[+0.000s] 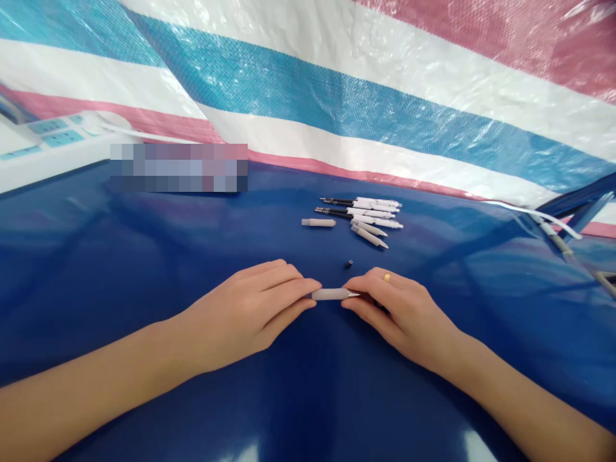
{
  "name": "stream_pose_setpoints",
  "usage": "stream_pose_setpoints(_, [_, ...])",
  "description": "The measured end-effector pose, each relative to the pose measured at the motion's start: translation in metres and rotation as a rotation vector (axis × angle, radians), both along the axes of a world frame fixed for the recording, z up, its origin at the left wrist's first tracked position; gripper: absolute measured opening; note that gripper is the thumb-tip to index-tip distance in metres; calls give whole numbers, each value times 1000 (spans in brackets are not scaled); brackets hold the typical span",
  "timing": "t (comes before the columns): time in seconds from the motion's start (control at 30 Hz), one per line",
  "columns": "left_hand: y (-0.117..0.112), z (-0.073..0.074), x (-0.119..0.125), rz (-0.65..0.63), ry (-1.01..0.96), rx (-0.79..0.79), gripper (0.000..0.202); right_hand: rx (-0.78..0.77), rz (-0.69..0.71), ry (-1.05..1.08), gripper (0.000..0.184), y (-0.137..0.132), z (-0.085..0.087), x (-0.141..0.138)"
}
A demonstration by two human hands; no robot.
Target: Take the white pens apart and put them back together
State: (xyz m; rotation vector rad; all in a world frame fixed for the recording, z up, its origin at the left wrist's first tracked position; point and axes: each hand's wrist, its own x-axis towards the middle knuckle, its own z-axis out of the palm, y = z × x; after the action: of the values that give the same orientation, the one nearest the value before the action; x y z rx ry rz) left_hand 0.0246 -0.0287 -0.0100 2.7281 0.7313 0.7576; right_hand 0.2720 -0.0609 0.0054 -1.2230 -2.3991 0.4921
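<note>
My left hand [257, 308] and my right hand [394, 311] rest low on the blue table [144, 276] and pinch the two ends of a short grey-white pen barrel [332, 294] lying between them. My right hand wears a gold ring and its fingertips touch the barrel's pointed end. Just beyond the barrel lies a tiny black pen part [348, 264]. Farther back sits a loose grey pen piece [318, 222] and a small heap of white pens with black tips [370, 215].
A striped blue, white and pink tarp [360, 96] rises behind the table. A white power strip [52, 138] lies at the far left. A white cable [534, 215] runs along the far right edge beside a blue frame.
</note>
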Motion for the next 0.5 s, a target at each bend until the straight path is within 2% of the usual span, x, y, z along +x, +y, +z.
stream_pose_setpoints(0.23, [-2, 4, 2, -13, 13, 37, 21, 45, 76, -77, 27, 1, 3, -1])
stream_pose_setpoints(0.5, [2, 1, 4, 22, 73, 123, 22, 69, 50, -46, 26, 0, -2, 1])
